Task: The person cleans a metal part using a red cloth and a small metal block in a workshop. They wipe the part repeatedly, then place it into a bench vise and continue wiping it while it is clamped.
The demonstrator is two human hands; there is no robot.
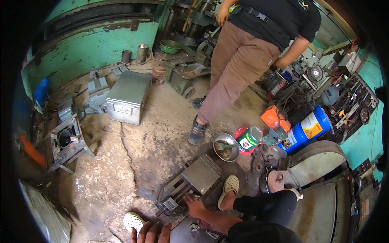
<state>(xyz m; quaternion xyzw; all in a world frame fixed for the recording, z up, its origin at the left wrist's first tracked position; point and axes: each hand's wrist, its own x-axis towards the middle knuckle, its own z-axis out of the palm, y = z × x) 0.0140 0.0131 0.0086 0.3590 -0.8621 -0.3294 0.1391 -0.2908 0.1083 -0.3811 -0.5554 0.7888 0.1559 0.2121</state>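
The right hand rests with bent fingers against the near end of a grey metal vise; whether it grips the metal or only touches it, I cannot tell. The vise lies on the stained floor, reaching away from that hand, its solid block at the far end and its open frame nearer. To the left of the right hand and closer to the body, the left hand shows only its fingers, slightly parted; the palm is out of view, so I cannot tell whether it holds anything. A cream clog is just beyond the left hand, and its pair, the other clog, is on a foot to the right of the right hand.

Farther from the right hand, past the vise's block and to the right, stands a metal bowl with a greenish tool in it. Just beside the bowl is a green-and-white can, then blue buckets and an orange box farther right. Well beyond the left hand sit a metal frame stand and a grey lidded box. Farther out, ahead of the right hand, a person in brown trousers stands; behind, far left, is a green basin.
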